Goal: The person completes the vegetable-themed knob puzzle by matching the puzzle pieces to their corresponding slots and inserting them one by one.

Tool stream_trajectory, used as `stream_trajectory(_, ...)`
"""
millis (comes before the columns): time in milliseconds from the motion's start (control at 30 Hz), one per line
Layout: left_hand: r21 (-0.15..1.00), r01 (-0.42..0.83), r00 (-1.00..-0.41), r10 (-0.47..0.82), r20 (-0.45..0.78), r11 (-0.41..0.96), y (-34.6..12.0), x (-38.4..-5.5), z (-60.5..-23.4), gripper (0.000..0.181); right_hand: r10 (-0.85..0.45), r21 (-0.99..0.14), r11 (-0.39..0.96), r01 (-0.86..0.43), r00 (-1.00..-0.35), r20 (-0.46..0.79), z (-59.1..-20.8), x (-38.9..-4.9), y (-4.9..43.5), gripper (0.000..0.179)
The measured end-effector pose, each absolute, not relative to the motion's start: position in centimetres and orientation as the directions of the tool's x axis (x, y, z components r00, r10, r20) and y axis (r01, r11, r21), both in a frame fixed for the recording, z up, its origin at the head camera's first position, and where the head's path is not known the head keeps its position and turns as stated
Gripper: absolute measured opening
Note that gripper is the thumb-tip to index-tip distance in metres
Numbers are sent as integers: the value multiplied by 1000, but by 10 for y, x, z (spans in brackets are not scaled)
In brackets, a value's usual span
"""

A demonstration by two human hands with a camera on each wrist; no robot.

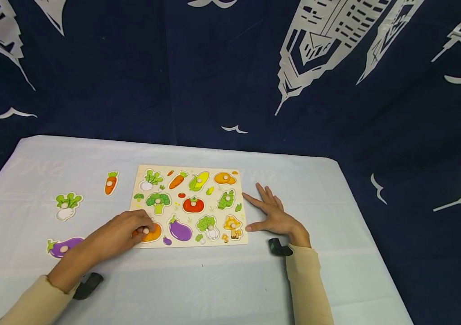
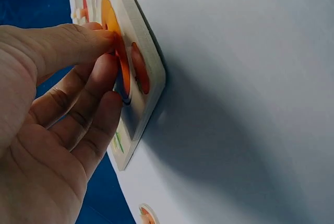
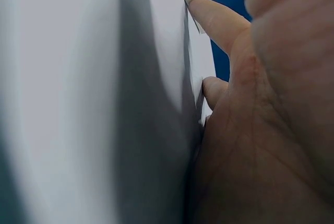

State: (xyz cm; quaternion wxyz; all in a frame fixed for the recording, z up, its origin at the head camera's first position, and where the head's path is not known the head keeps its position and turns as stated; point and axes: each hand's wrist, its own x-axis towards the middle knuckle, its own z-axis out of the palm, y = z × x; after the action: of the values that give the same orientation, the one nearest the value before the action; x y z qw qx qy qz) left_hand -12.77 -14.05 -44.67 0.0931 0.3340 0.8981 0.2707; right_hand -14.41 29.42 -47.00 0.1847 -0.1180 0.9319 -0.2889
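A wooden vegetable puzzle board (image 1: pixel 203 214) lies flat on the white table. My left hand (image 1: pixel 126 230) is over its front left corner. Thumb and fingertips pinch an orange pumpkin piece (image 1: pixel 155 232) by its small knob; in the left wrist view this orange piece (image 2: pixel 111 18) is at the board's face, partly hidden by the fingers. My right hand (image 1: pixel 272 214) rests at the right edge of the board with its fingers spread, the thumb and a fingertip right at that edge. Knobbed pieces such as a tomato (image 1: pixel 193 206) and broccoli (image 1: pixel 158 203) sit in the board.
Left of the board lie a loose carrot piece (image 1: pixel 111 183), a white radish piece (image 1: pixel 67 207) and an eggplant piece (image 1: pixel 63 248), the last partly behind the left forearm. A dark blue cloth (image 1: pixel 214 81) with white buildings hangs behind the table (image 1: pixel 230 284).
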Motion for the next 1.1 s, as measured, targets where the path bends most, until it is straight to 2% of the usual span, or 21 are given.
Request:
stream_trajectory(367, 539, 484, -815, 580, -10, 689, -147, -124, -435, 26, -324, -587, 802, -110, -906, -273, -470, -144, 293, 100)
stream_trajectory(1100, 500, 404, -903, 421, 86, 766, -207, -113, -429, 33, -311, -575, 813, -98, -907, -286, -471, -144, 294, 102)
